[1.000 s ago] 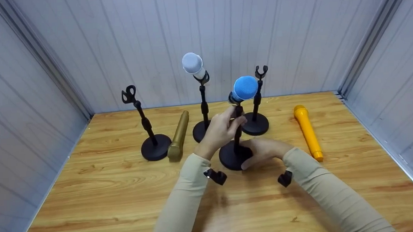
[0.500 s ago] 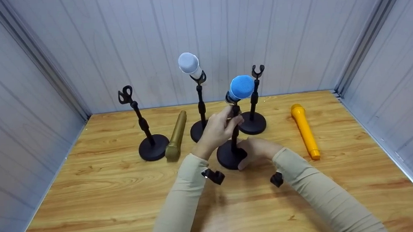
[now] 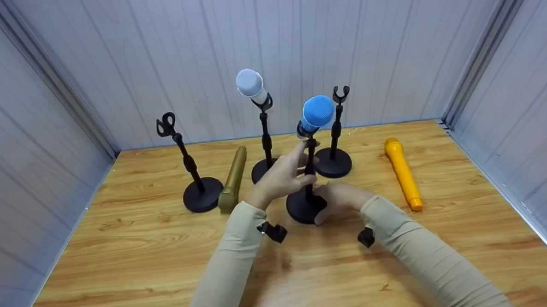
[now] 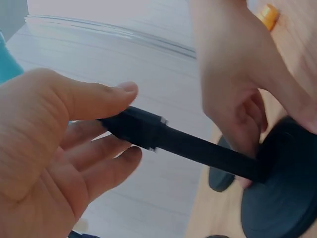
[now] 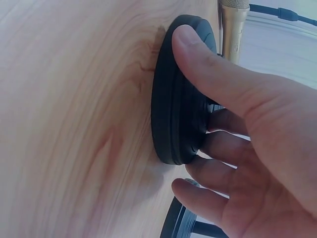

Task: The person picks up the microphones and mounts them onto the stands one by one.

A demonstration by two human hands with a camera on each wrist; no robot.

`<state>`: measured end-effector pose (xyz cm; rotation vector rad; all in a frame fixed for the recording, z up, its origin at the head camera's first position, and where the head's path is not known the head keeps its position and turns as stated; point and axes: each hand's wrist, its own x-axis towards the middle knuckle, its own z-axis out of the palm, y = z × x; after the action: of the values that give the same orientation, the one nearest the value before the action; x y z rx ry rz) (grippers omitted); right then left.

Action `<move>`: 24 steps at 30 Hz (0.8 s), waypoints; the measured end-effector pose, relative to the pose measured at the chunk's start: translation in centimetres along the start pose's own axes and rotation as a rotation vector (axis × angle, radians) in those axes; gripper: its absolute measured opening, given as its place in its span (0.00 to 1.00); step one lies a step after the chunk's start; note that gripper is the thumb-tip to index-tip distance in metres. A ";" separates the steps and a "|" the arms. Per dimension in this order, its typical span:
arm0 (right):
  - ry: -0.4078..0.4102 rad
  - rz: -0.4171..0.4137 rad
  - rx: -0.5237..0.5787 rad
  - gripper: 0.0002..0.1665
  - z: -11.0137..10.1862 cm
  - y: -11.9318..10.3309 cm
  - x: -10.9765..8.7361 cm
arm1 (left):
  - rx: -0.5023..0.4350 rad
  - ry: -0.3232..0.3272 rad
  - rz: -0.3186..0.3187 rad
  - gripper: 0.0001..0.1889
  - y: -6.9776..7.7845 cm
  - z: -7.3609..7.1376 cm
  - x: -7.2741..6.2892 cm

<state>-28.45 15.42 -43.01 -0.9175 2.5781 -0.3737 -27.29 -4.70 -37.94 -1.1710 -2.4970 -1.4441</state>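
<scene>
A blue-headed microphone (image 3: 318, 111) sits tilted in the clip of a black microphone stand (image 3: 302, 208), whose round base is on the wooden table. My left hand (image 3: 279, 178) is at the pole, thumb and fingers spread on either side of it. In the left wrist view, the left hand (image 4: 64, 144) has loosely extended fingers beside the black collar (image 4: 138, 127); whether they touch it I cannot tell. My right hand (image 3: 342, 199) grips the base. Seen from the right wrist, its thumb (image 5: 208, 64) lies over the base (image 5: 173, 99) and the other fingers bend at its far edge.
Behind stands a white microphone (image 3: 250, 84) in its stand. Two stands without microphones are at the left (image 3: 201, 193) and back right (image 3: 333, 162). A gold microphone (image 3: 234, 180) and an orange microphone (image 3: 403, 173) lie on the table. Panel walls enclose the back and sides.
My left hand has loosened from the pole, its thumb moving down and away from the fingers. The right hand has kept its grip on the base. The camera view shifted slightly.
</scene>
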 end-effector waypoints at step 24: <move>-0.011 0.022 -0.025 0.48 0.1 -0.1 -0.3 | 0.290 0.308 0.090 0.26 -1.4 2.9 -0.5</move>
<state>-28.19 15.55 -42.97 -0.8968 2.5861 -0.3303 -26.84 -3.16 -40.77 -0.9173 -2.3091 -1.0963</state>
